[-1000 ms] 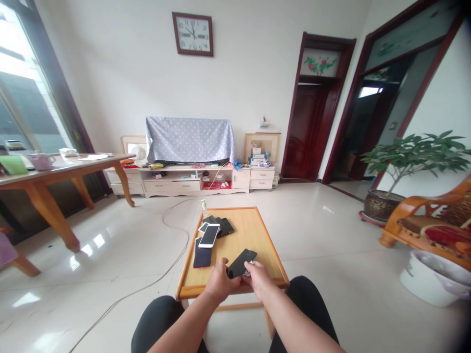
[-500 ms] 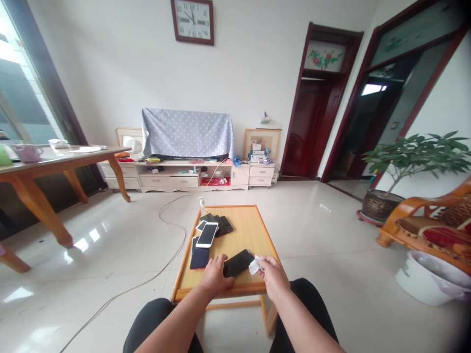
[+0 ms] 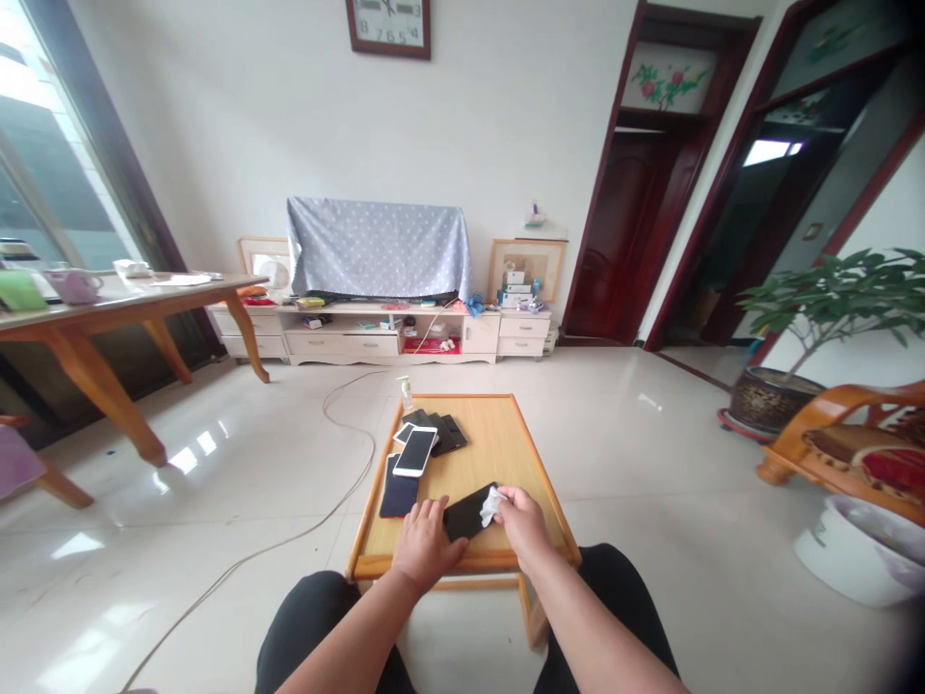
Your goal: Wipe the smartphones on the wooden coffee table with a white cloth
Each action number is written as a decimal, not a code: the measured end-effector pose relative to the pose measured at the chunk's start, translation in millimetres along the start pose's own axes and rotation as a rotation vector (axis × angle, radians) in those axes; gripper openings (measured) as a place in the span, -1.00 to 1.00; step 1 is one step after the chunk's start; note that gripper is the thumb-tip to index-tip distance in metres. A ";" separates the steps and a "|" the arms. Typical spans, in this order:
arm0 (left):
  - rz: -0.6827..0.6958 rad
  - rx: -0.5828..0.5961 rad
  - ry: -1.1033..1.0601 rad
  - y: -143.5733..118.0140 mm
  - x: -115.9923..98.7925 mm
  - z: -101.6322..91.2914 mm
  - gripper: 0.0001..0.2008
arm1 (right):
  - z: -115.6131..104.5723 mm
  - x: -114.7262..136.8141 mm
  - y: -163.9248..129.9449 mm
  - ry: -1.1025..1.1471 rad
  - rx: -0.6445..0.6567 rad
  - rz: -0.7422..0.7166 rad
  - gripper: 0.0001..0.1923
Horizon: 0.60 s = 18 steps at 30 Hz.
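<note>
A black smartphone (image 3: 466, 514) lies at a slant on the small wooden table (image 3: 498, 439), near its front edge. My left hand (image 3: 426, 542) grips the phone's left end, fingers at the far edge and thumb at the near one. In my right hand (image 3: 521, 520) a crumpled white tissue (image 3: 490, 505) is pinched, resting over the phone's right end. Farther back on the left, a white smartphone (image 3: 416, 452) overlaps a dark blue phone (image 3: 400, 490). Several black phones (image 3: 448, 433) are heaped behind it.
A small pump bottle (image 3: 406, 391) stands at the table's far left corner. A cable (image 3: 318, 525) runs over the floor on the left. To the right are a white bucket (image 3: 857, 549), a wooden armchair (image 3: 802, 424) and a potted plant (image 3: 770, 400). A low cabinet (image 3: 347, 344) lines the wall.
My right hand has moved slightly left, bringing the tissue from beside the phone's right end onto its screen. My left hand keeps its hold. The camera view has tilted down a little.
</note>
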<state>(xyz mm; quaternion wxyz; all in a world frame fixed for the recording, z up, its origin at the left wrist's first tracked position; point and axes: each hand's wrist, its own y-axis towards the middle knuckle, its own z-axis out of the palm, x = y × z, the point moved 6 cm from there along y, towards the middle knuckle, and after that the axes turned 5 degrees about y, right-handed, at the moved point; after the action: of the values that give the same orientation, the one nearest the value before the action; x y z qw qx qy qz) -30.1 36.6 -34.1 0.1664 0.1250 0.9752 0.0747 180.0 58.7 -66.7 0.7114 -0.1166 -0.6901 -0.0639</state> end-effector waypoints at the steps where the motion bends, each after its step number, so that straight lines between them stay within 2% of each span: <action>1: 0.016 -0.023 0.008 -1.1 -0.7 0.0 -0.32 | 0.3 0.5 0.5 -0.055 -0.007 -0.025 -0.67; 5: 0.011 -0.049 0.032 -2.1 -1.0 -0.4 -0.41 | -3.1 7.1 -2.2 -0.265 -0.042 -0.137 -0.91; 7: 0.016 -0.051 0.036 -1.8 -2.2 -2.5 -0.47 | -5.3 10.9 -4.9 -0.379 -0.054 -0.187 -0.97; 12: 0.042 -0.077 0.053 -2.0 -6.7 -6.6 -0.54 | 2.7 17.5 -6.8 -0.905 0.000 -0.321 -0.81; 18: 0.088 -0.148 0.058 -1.4 -7.8 -6.2 -0.50 | 10.1 22.5 -2.8 -0.963 0.058 -0.377 -0.65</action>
<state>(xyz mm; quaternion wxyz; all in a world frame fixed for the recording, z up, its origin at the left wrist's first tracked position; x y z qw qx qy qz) -25.5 32.5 -26.1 0.1435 0.1530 0.9650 0.1573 170.5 60.1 -43.8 0.2925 0.0135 -0.9497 -0.1107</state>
